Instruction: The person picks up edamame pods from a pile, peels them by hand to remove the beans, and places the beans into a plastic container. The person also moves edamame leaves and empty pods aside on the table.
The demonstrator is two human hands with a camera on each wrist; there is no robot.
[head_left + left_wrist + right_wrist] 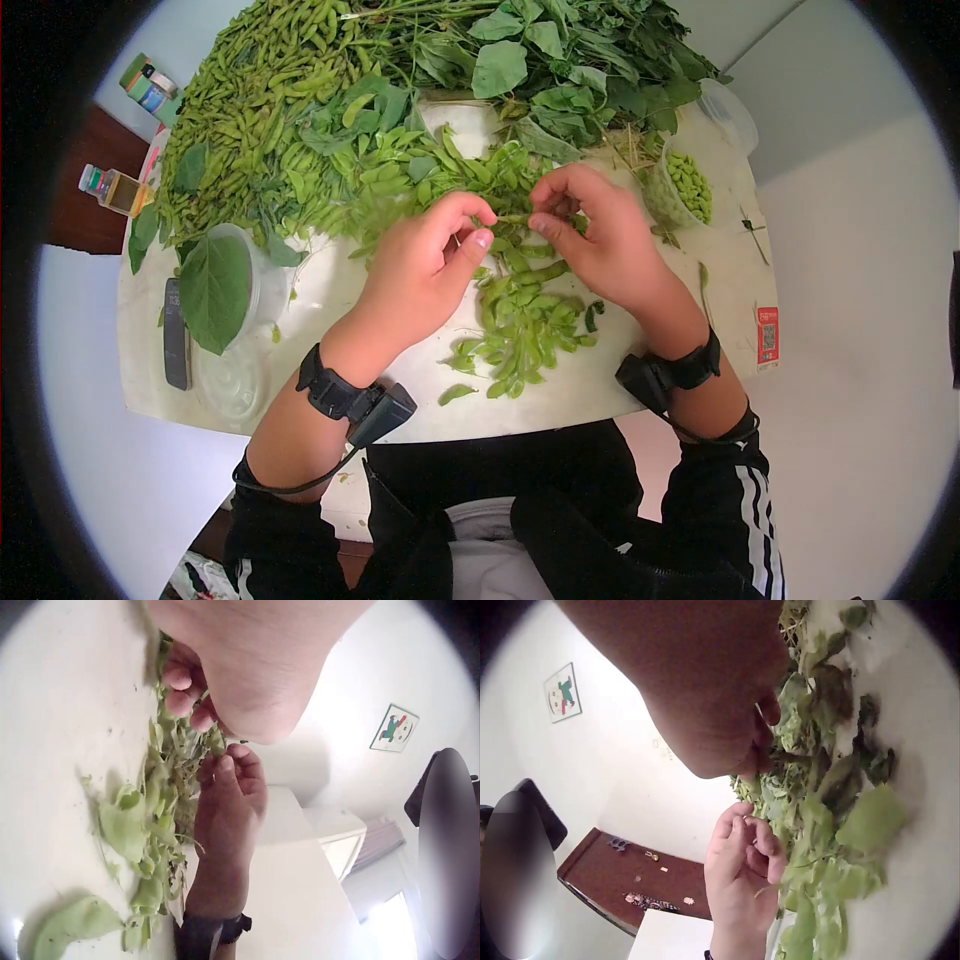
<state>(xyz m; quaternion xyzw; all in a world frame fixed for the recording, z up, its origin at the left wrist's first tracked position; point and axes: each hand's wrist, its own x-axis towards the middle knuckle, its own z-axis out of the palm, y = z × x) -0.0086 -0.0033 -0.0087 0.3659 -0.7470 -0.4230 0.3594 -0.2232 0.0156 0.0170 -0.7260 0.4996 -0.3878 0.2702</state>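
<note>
A green soybean pod [513, 219] spans the small gap between both hands over the table. My right hand [603, 238] pinches one end of it between thumb and finger. At the pod's other end is my left hand [418, 265], fingers curled, index fingertip right beside it; I cannot tell whether it grips the pod. The wrist views show the two hands facing each other, with the palms partly hiding the pod. Below the hands lies a heap of flattened, split pods [520, 325], and one loose pod [457, 394] rests nearer the table edge.
A large pile of pods [250, 110] covers the back left, with leafy stalks [600, 60] behind. A clear tub [657, 192] of shelled beans stands right. At left are a container [265, 285] under a leaf [214, 290], a phone [177, 335] and a lid [232, 382].
</note>
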